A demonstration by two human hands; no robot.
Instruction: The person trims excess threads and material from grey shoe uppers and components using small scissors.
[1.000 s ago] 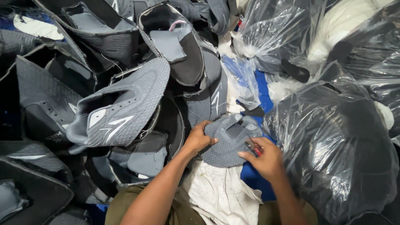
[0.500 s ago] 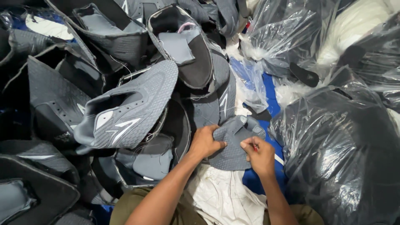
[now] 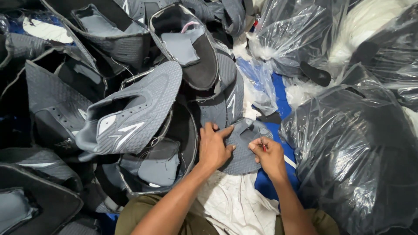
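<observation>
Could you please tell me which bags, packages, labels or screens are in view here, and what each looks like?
Big clear bag: right of the right hand, bulging with dark pieces.
Second clear bag: top centre-right, crumpled, glossy.
Third clear bag: top right, white filling.
Thin blue-tinted plastic: centre, above the hands.
No labels, signs or screens.

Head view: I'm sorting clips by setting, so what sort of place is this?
Probably a shoe-making workshop: grey shoe uppers lie piled unfinished, the left hand presses one piece, and clear bags hold more parts.
</observation>
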